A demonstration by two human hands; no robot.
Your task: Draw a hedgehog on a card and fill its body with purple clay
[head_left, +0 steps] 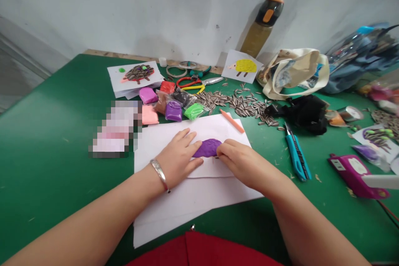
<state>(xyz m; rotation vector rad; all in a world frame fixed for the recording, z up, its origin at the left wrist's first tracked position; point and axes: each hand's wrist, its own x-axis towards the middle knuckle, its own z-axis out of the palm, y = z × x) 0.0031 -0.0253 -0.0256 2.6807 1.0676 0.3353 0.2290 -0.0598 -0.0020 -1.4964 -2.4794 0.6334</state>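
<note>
A flattened oval of purple modelling clay [207,148] lies on a small sheet of white paper [218,171], on top of larger white sheets [174,212]. My left hand [178,153] rests flat on the paper with its fingers spread, the fingertips touching the clay's left end. At the clay's right end, the fingers of my right hand [240,158] are bent and pinched together on its edge. Small dark marks show on the paper just under the clay, partly hidden by my right fingers. An orange pen-shaped tool [232,121] lies beyond my right hand.
Bagged clay packs [173,110], scissors [212,81] and sunflower seeds [246,106] lie behind the paper. A blue utility knife [296,153] and a magenta glue gun [357,174] are to the right. A hedgehog picture [243,66] leans near a bottle [258,33]. A blurred-out object [116,129] lies left.
</note>
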